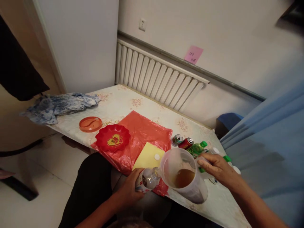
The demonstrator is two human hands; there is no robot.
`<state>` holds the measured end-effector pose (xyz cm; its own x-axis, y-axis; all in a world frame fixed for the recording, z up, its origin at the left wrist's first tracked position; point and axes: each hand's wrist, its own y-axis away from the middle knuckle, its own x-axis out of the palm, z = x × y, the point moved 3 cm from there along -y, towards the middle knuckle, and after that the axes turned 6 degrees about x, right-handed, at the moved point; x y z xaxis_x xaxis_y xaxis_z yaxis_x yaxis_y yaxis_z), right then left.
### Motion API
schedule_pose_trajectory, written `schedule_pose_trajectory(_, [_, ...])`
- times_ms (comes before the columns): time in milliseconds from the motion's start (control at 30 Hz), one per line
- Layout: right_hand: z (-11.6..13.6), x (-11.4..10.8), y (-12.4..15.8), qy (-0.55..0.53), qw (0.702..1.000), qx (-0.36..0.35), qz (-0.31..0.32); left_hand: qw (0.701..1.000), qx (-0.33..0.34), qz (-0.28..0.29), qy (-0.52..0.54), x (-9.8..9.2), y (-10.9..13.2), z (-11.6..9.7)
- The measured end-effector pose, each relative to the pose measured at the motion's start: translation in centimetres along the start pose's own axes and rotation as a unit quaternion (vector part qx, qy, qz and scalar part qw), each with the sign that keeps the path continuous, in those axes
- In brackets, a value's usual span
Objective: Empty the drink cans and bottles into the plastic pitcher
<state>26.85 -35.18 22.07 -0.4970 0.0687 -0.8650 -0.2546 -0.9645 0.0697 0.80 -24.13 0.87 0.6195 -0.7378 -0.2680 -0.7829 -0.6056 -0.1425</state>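
My left hand (129, 186) is wrapped round a clear plastic bottle (148, 180) with a printed label. The bottle is tilted, its uncapped mouth at the rim of a translucent plastic pitcher (199, 191). Brown liquid (184, 178) lies inside the pitcher. My right hand (216, 167) grips the pitcher by its handle at the right side. Close to the bottle, a white cap (157, 156) rests on a yellow sheet (145, 155), which lies on a red plastic bag (140, 126).
A red scalloped dish (99, 139) and an orange round lid (82, 125) sit left on the flowered tablecloth (121, 95). Behind the pitcher stand a dark can (177, 140), a red can (186, 143) and several bottles, one green (197, 148). A patterned cloth (64, 106) lies far left; a blue curtain (273, 126) hangs right.
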Motion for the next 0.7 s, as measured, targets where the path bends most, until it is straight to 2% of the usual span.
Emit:
schedule_pose_trajectory(167, [-0.4, 0.9, -3.1, -0.171, 0.982, 0.055, -0.057, 1.0, 0.0, -0.021, 0.008, -0.9, 0.0, 0.6])
schedule_pose_trajectory(267, [0.6, 1.8, -5.9, -0.291, 0.949, 0.068, -0.1, 0.999, -0.005, -0.029, 0.017, -1.5, 0.2, 0.5])
schedule_pose_trajectory(433, [2.7, 4.7, -12.2, -0.434, 0.89, 0.022, -0.141, 0.998, -0.028, -0.041, 0.026, -2.4, 0.4, 0.4])
schedule_pose_trajectory(467, [3.0, 5.4, -13.5, -0.453, 0.877, 0.008, -0.157, 0.998, -0.034, -0.043, 0.03, -2.6, 0.4, 0.6])
schedule_pose_trajectory(567, [3.7, 7.8, -17.1, -0.458, 0.869, -0.006, -0.185, 0.996, -0.05, -0.048, 0.052, -3.0, 0.5, 1.2])
schedule_pose_trajectory(700, [4.2, 10.8, -20.2, -0.423, 0.887, -0.01, -0.188, 0.994, -0.055, -0.061, 0.071, -3.6, 0.6, 2.0])
